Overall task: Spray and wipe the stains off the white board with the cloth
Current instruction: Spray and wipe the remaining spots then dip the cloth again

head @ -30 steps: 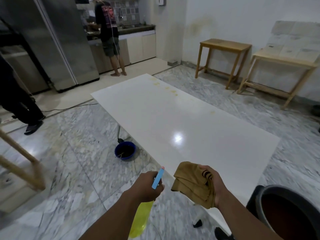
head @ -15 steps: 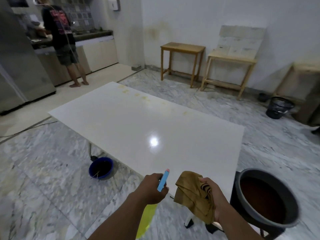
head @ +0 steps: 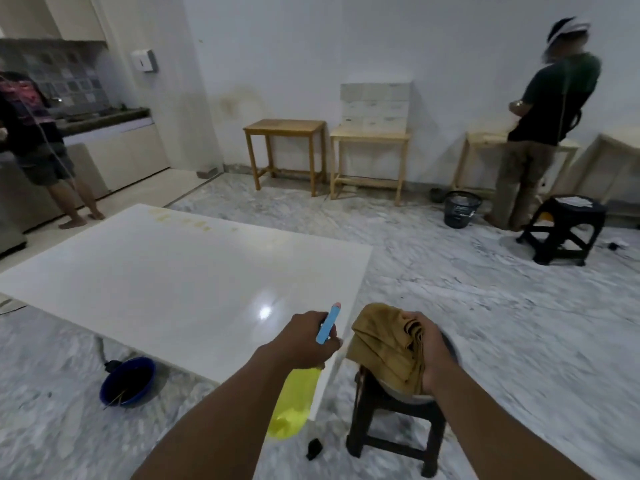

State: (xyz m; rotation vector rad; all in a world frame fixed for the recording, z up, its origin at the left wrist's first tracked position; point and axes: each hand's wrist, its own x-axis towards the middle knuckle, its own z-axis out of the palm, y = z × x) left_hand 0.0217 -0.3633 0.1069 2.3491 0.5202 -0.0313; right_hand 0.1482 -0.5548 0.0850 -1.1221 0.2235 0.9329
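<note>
The white board [head: 173,289] now sits further left in view as the person rounds its near corner. The left hand [head: 304,337] still grips the spray bottle [head: 294,403], the right hand [head: 429,348] the bunched cloth [head: 384,344]. The far-edge stains [head: 180,220] look unsprayed and well out of reach.

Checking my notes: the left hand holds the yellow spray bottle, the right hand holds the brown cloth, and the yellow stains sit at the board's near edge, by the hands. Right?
No. The head view shows the yellow stains along the far edge of the white board, away from the hands. The left hand does hold the yellow spray bottle and the right hand the brown cloth.
</note>
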